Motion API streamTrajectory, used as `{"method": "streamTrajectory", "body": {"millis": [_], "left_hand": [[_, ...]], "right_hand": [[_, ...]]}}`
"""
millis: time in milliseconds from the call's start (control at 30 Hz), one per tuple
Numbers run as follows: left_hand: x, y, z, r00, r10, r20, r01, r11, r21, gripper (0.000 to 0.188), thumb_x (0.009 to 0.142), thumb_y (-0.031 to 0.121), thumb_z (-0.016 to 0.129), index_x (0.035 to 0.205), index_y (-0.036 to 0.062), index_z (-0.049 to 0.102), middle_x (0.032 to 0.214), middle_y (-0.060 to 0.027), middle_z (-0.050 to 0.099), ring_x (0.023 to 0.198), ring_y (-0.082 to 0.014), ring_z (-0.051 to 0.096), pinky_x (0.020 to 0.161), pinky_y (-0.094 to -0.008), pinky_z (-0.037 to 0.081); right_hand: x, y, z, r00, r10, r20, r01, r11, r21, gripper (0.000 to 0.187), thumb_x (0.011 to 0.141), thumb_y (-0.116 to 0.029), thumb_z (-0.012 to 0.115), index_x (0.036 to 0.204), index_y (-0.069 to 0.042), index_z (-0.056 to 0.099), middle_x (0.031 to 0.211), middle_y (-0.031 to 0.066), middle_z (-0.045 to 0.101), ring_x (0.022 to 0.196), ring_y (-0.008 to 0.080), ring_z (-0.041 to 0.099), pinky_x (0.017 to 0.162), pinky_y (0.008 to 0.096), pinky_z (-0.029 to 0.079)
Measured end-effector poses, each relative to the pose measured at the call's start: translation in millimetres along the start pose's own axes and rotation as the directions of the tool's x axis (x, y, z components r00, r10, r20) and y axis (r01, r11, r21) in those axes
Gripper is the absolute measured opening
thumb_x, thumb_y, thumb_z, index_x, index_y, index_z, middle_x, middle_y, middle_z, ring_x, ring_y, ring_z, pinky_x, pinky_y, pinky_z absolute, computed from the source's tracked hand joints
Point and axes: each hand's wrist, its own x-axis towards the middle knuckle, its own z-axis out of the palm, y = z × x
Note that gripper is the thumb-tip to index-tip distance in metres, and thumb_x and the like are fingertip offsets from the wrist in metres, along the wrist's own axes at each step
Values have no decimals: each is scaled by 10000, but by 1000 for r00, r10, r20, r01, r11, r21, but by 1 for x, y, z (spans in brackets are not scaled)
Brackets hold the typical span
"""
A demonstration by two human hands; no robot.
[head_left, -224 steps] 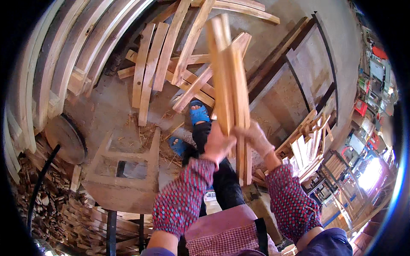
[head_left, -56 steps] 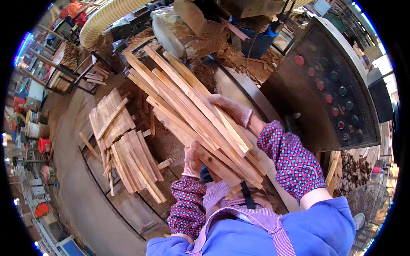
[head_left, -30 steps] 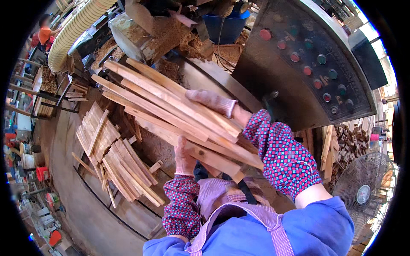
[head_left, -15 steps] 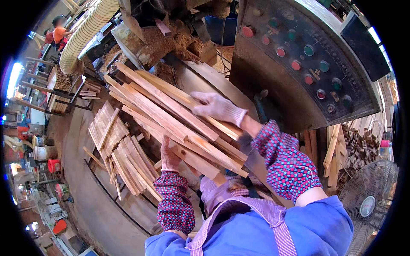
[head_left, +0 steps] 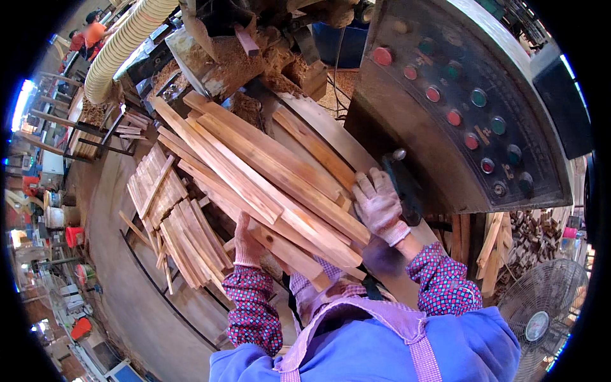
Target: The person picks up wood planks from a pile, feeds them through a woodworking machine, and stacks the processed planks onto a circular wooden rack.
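Observation:
My left hand (head_left: pixel 247 245), in a pale knit glove, holds the near side of a stack of wooden strips (head_left: pixel 280 181). Its thumb is up along the strips, and its other fingers are mostly hidden under them. The strips slant from upper left to lower right, their ends uneven. Apart from the stack, a single wooden strip (head_left: pixel 315 146) lies on the metal machine bed (head_left: pixel 347 140). My right hand (head_left: pixel 380 204), gloved too, is at that strip's near end, palm down with fingers stretched out and touching the end.
A control panel (head_left: pixel 471 108) with red and green buttons stands at the right, above a small lever knob (head_left: pixel 399 154). Sawdust-covered machinery (head_left: pixel 235 70) is ahead. More strips (head_left: pixel 184 235) lie on a rack at left. A ribbed hose (head_left: pixel 118 57) hangs far left; a fan (head_left: pixel 541 318) stands lower right.
My right hand has moved right and toward me, off the top of the stack. One strip now lies separately on the machine bed. My left hand still holds the stack.

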Motion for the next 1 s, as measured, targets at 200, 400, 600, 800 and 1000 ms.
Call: {"method": "streamTrajectory", "body": {"millis": [200, 400, 600, 800, 1000], "left_hand": [[-3, -6, 0, 993, 91, -73, -99, 989, -112, 617, 877, 377, 698, 1329, 10, 493, 1226, -95, 614, 1104, -278, 624, 920, -416, 526], [-2, -10, -2, 997, 73, 1, -72, 983, -167, 644, 868, 369, 707, 1359, 38, 455, 1247, -115, 593, 1103, -290, 621, 888, -432, 548], [7, -13, -12, 996, 30, 86, -33, 999, 37, 707, 853, 430, 706, 1396, 71, 428, 1275, -103, 587, 1123, -310, 612, 863, -432, 559], [14, -18, -13, 994, 112, -10, -112, 990, -90, 595, 858, 491, 673, 1330, 177, 493, 1214, -55, 624, 976, -254, 659, 646, -401, 544], [7, -8, -7, 999, 30, -26, -34, 992, -124, 531, 883, 390, 678, 1286, 85, 516, 1167, -95, 628, 1012, -264, 643, 766, -414, 546]], "right_hand": [[72, 7, 29, 980, -90, 180, 84, 996, 39, 592, 651, -142, 660, 1233, -58, 592, 1325, 126, 541, 1255, 311, 469, 1096, 478, 346], [173, 19, 61, 961, -117, 251, 83, 986, 143, 585, 713, -140, 642, 1293, -133, 569, 1382, 40, 518, 1322, 293, 413, 1055, 446, 354], [241, 30, 85, 973, -135, 189, 106, 983, 152, 483, 825, -115, 580, 1305, -162, 581, 1365, 37, 552, 1299, 255, 461, 1048, 411, 371], [265, -26, 53, 903, 279, 326, -426, 673, 604, 411, 870, -109, 517, 1261, -134, 642, 1154, 141, 685, 1026, 304, 662, 874, 338, 520], [251, -60, 44, 936, 329, 126, -175, 123, 977, 487, 888, -150, 554, 1362, -41, 543, 1310, 145, 618, 1162, 208, 611, 1023, 290, 430]]}}
